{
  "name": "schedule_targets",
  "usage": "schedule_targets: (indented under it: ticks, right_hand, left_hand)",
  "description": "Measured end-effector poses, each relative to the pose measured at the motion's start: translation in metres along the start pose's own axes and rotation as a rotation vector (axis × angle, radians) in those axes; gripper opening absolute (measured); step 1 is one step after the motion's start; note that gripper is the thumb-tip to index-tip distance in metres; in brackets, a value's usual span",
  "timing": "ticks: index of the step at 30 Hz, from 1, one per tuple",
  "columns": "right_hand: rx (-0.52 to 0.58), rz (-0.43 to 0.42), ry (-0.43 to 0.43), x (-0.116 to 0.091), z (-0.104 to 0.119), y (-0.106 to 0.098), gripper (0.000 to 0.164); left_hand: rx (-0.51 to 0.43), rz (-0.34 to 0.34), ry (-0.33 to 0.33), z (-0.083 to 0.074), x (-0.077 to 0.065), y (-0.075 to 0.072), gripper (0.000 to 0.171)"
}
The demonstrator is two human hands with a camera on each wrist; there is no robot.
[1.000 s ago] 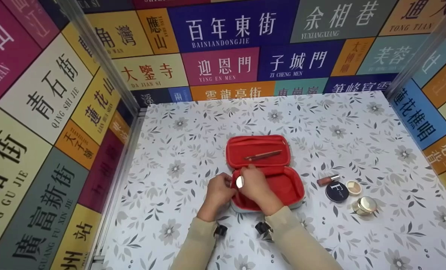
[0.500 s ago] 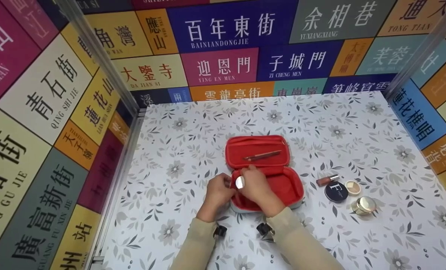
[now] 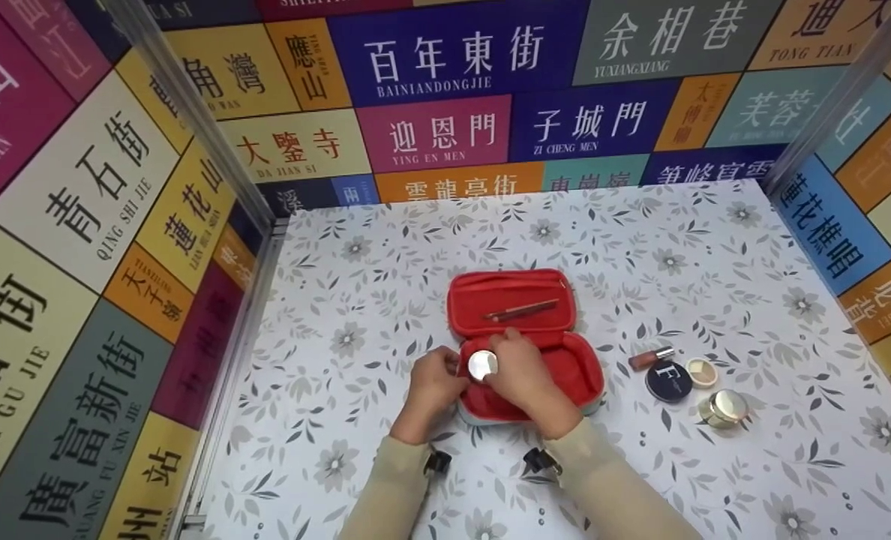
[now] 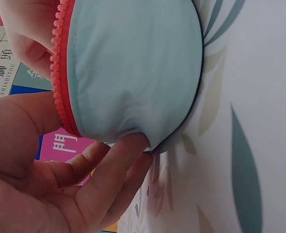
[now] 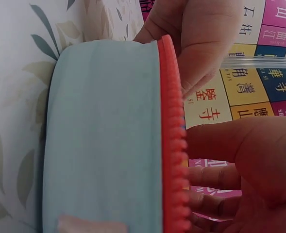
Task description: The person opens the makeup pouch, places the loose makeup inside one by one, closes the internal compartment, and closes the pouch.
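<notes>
An open red-lined cosmetic pouch (image 3: 579,354), pale blue outside (image 4: 133,68), lies on the table. My left hand (image 3: 434,386) grips its left end; in the left wrist view the thumb goes over the red zip edge (image 4: 60,63) and fingers press the outer wall. My right hand (image 3: 522,375) reaches over the base and holds a round, shiny silver piece (image 3: 482,365) near that left end; its exact kind cannot be told. In the right wrist view the right hand (image 5: 244,170) is partly behind the pouch wall, which hides the silver piece. Two slim pencils (image 3: 524,310) lie in the lid.
Right of the pouch lie a lip gloss tube (image 3: 649,358), a dark round compact (image 3: 668,380) marked F, a small round cream-coloured pan (image 3: 702,372) and a gold-lidded jar (image 3: 724,409). Sign-covered walls (image 3: 438,135) border the floral tabletop (image 3: 385,300).
The silver piece has turned from a narrow oval to a nearly full disc facing the head camera, as my right hand shifted slightly right. My left hand keeps its grip on the pouch.
</notes>
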State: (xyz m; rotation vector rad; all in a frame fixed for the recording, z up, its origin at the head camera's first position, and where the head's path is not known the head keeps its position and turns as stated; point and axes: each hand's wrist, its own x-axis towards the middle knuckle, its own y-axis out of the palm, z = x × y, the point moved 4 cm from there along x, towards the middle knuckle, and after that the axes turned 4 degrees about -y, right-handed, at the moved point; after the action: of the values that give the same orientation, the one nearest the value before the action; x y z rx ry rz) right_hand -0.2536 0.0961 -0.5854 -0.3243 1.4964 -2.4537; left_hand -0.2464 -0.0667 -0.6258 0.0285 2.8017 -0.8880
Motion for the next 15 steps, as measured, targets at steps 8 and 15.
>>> schedule_targets:
  ticks: [8,15]
  right_hand:
    - [-0.024,-0.015,0.02,-0.012,-0.007,-0.009,0.042]
    - [-0.046,-0.063,-0.006,-0.026,-0.014,-0.02,0.041]
  left_hand:
    - [0.003,0.01,0.001,-0.001,0.0,-0.001,0.025]
    - [0.003,0.024,-0.005,0.0,0.001,0.0,0.026]
